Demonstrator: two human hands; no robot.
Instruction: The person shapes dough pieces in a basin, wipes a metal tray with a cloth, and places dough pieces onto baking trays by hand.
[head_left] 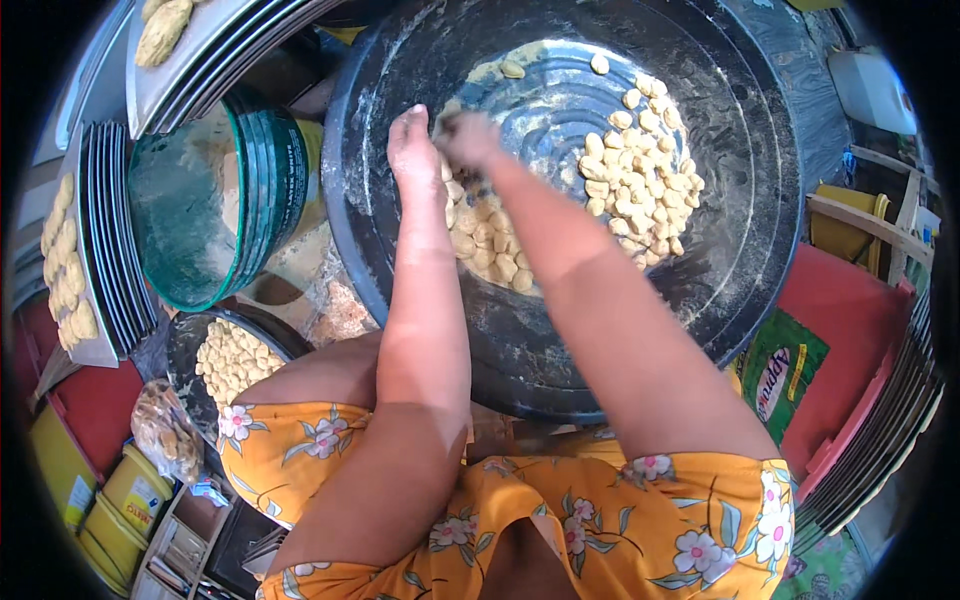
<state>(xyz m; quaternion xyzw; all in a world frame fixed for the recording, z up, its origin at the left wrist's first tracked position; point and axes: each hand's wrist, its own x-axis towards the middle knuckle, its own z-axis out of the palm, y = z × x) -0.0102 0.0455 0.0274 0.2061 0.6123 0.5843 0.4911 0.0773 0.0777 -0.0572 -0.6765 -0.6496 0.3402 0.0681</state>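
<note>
A wide black tub (738, 130) with ridged bottom and pale dusting holds small dough pieces in two piles, a larger one (645, 180) at the right and another (490, 240) at the left, plus a few loose ones. My left hand (414, 150) is over the tub's left part, fingers curled together; what they hold, if anything, is hidden. Close beside it, my right hand (467, 135) reaches across above the left pile, smeared by motion, so its fingers and any contents are unclear.
Stacked metal trays (110, 240) with shaped dough stand left, beside a green bucket (170, 250). A smaller black basin (185, 365) of dough pieces sits lower left, near a plastic bag (160, 435) and yellow containers (120, 510). Right are red plastic (830, 310), a green packet (760, 370) and more trays (885, 420).
</note>
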